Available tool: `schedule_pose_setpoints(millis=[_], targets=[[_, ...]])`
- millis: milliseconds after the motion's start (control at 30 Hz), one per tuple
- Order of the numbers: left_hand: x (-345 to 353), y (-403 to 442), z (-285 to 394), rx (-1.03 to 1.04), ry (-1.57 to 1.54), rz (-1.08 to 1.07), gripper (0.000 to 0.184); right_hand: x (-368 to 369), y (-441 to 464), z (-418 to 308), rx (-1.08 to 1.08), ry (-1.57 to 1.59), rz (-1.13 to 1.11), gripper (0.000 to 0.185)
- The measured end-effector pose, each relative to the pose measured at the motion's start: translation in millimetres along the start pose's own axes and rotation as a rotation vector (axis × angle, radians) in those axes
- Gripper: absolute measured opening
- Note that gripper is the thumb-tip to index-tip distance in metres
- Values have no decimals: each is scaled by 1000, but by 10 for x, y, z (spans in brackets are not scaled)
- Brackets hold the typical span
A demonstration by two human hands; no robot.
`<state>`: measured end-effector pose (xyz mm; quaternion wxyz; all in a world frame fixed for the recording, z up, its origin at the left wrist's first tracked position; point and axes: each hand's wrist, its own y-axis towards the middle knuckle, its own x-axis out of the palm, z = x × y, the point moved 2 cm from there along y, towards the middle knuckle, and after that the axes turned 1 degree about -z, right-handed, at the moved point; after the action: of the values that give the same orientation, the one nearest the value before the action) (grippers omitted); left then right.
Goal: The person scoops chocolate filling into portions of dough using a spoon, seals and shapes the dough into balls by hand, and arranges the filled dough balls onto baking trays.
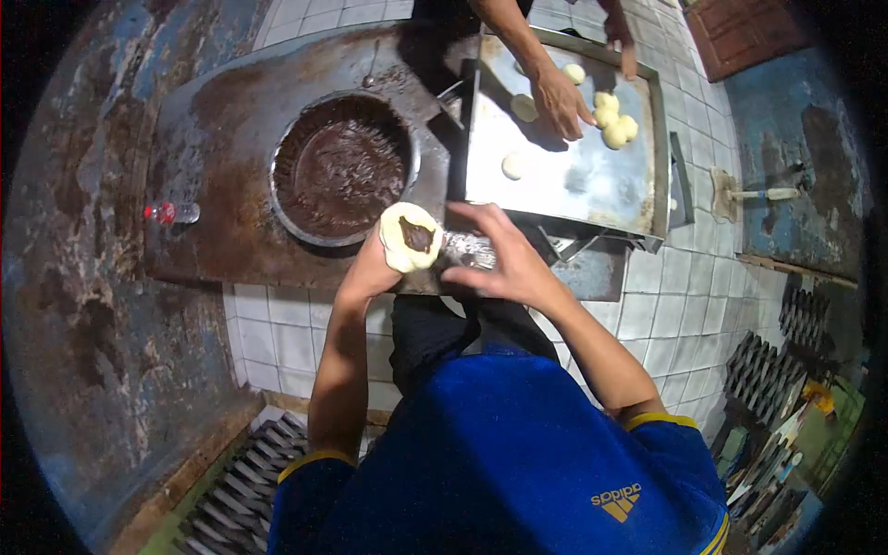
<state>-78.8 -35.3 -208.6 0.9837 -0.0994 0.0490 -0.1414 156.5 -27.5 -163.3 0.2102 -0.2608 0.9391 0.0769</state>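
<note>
A round of pale dough [396, 257] with dark brown filling [416, 238] in its middle rests in my left hand [368, 268], whose fingers are mostly hidden under it. To its right, my right hand [507, 259] is open, thumb and fingers spread apart with nothing visible between them. Behind that hand lies a shiny, crumpled-looking silvery patch [470, 248] that I cannot make out. Just beyond my left hand stands a large metal bowl [413, 166] of dark brown paste [347, 166].
Across the table [222, 120], a co-worker's hand [558, 100] reaches over a metal tray [573, 199] holding several dough balls [606, 117]. A small bottle with a red cap [176, 213] lies at left. A blue wall panel [786, 120] stands right.
</note>
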Motion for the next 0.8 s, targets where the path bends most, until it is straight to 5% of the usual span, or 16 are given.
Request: schedule_pose_setpoints(millis=[33,200,267,300,400,433,567,667,733,800], targets=[[132,24,66,-8,-67,-44,30,-123,64,-226,-106,-90,4,96],[536,141,619,12,-68,-188,45,-532,64,-557,-230,-314,-47,92],[575,181,684,5,-36,-211,43,-679,26,-554,-98,-98,-129,75],[575,195,699,-10,-37,-249,42,-674,5,-483,-102,-6,-64,52],[661,186,773,-51,-198,-302,49,-720,-61,-281,32,292,-133,50],[675,166,812,-17,-179,-313,55,-728,-90,-217,107,390,-165,35],[716,17,930,-15,-249,-339,69,-793,-159,-212,230,806,-103,22],[888,-51,973,25,-456,-245,63,-903,-186,-267,252,791,-49,21],[972,-7,1080,-109,-615,-117,60,-967,-206,-296,264,807,-67,37],[984,53,895,-99,-589,-97,57,-1120,-221,-488,90,446,6,61]])
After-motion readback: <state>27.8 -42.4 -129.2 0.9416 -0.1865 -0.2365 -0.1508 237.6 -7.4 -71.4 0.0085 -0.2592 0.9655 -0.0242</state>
